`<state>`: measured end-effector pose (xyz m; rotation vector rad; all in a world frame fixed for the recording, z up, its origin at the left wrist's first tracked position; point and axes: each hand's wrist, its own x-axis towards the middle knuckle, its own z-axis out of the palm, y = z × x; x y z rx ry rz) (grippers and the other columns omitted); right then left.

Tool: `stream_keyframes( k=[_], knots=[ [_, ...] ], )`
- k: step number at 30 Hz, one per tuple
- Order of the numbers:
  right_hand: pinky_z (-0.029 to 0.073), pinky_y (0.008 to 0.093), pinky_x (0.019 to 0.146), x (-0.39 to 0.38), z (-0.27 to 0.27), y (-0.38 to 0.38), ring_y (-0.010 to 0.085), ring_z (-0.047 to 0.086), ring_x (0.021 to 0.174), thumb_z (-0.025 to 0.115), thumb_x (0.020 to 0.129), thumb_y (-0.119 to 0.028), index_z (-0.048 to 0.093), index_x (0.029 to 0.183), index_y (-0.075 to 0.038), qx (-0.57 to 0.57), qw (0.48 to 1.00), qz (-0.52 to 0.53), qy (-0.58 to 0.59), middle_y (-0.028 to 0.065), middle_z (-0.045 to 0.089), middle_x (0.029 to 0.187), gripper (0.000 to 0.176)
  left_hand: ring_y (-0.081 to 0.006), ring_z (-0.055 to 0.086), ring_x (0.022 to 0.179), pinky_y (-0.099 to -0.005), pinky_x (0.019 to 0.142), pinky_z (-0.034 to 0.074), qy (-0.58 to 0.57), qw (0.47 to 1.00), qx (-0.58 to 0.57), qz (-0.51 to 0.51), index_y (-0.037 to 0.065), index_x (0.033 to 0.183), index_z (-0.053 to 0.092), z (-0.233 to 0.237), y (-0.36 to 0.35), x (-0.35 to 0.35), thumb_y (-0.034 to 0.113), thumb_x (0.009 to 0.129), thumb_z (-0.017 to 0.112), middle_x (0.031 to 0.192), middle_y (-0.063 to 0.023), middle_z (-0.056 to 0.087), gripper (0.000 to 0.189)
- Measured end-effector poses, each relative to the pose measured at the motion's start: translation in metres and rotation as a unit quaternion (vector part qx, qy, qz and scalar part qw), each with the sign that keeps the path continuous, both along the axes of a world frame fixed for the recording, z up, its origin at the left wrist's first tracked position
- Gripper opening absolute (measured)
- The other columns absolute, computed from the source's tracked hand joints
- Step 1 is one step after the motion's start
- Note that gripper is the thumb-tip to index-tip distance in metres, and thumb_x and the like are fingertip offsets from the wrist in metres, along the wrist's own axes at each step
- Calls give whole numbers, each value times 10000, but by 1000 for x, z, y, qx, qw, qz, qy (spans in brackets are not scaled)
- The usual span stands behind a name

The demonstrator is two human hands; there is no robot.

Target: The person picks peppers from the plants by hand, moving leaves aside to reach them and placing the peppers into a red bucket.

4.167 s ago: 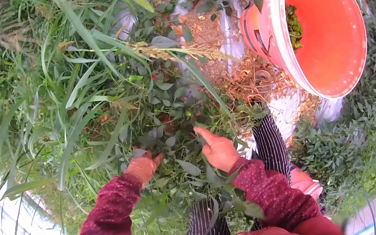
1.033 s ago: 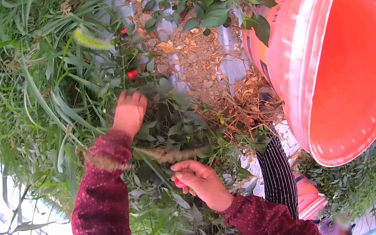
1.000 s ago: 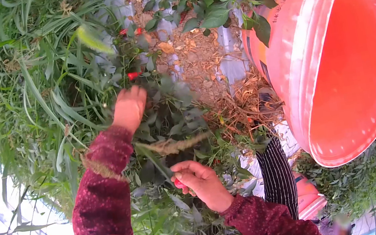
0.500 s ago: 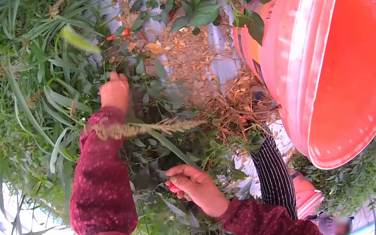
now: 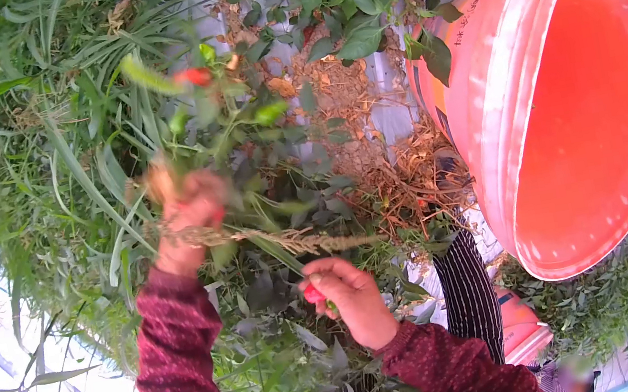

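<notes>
My right hand [image 5: 355,301] is closed round a red pepper [image 5: 314,293], which shows between thumb and fingers with a bit of green below it. Smeared by motion, my left hand [image 5: 190,208] appears closed on a leafy pepper plant [image 5: 232,127] at the left of the row. A blurred red pepper [image 5: 192,77] and a green pepper [image 5: 271,112] show on or by its raised stems. Some red shows at the left hand's edge, too blurred to name. A dry grass seed head [image 5: 296,240] crosses in front of the left wrist.
A large red bucket [image 5: 485,126] with a pale rim leans at the right, mouth facing me. Tall grass [image 5: 30,185] crowds the left side. Dry stalks [image 5: 411,180] lie near my striped trouser leg [image 5: 470,294]. Another red bucket [image 5: 521,323] and a blurred person [image 5: 565,380] are behind.
My left hand has drawn back towards me, and pepper stems with green fruit have come up beside it. My right hand still holds its red pepper. The view has shifted slightly.
</notes>
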<state>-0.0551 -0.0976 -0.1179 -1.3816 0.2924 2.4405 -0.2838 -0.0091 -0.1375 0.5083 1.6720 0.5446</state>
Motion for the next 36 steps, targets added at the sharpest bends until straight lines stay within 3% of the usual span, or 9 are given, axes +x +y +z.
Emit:
stream_keyframes(
  k=[7,10,16,19,20,21,22,24,36],
  knots=[
    [387,206,535,6,-6,10,71,510,657,501,911,-150,513,1143,-71,17,996,-31,-81,32,621,900,246,-43,489,752,-191,604,398,-73,982,-62,-160,51,974,575,30,-48,56,75,819,606,880,33,565,160],
    [389,208,538,6,1,10,71,514,668,506,909,-154,508,1158,-73,26,999,-19,-38,31,619,908,262,-47,494,751,-188,617,407,15,975,77,-207,52,1008,563,15,-19,44,114,857,557,895,25,569,163],
    [396,215,547,12,1,14,69,516,683,523,921,-210,547,1116,-73,31,998,-44,-39,36,619,901,239,-63,523,666,-202,569,444,-60,981,0,-187,33,1021,556,7,56,55,100,863,526,836,5,594,175],
    [383,213,494,16,-2,20,67,504,622,532,926,-284,580,1044,-52,22,990,-120,-64,15,610,821,265,-40,515,672,-180,541,421,-135,955,105,-243,52,1046,570,12,11,87,90,846,596,875,9,606,205],
    [383,213,494,16,-5,15,67,504,622,532,926,-284,580,1044,-52,21,990,-122,-64,15,610,821,265,-79,535,863,-244,779,464,-180,957,-55,-220,19,1023,573,35,12,98,59,846,590,912,-8,586,182],
    [382,214,494,17,-10,4,72,502,619,536,924,-288,584,1026,-54,18,988,-148,-45,16,608,818,260,-78,535,875,-246,788,464,-191,965,-44,-173,8,1018,571,37,-3,105,16,854,569,910,-7,583,164],
    [382,215,494,17,-12,0,77,501,616,539,922,-292,589,1009,-56,15,984,-173,-26,17,606,815,257,-77,542,870,-247,787,467,-188,969,-47,-155,3,1013,564,40,-10,109,-19,854,554,903,-3,585,161],
    [382,223,498,19,-13,0,84,500,630,550,915,-295,593,974,-58,25,985,-169,-18,15,600,819,249,-30,522,685,-182,541,413,-202,966,-69,-144,30,1024,579,41,-12,105,35,856,585,872,17,605,168],
    [371,213,554,20,-16,0,67,478,650,551,906,-142,579,986,-28,12,977,-212,3,-2,570,781,142,-61,522,635,-204,524,432,-185,967,-130,-115,23,954,576,38,-12,95,-5,832,576,863,-28,620,125]
  ],
)
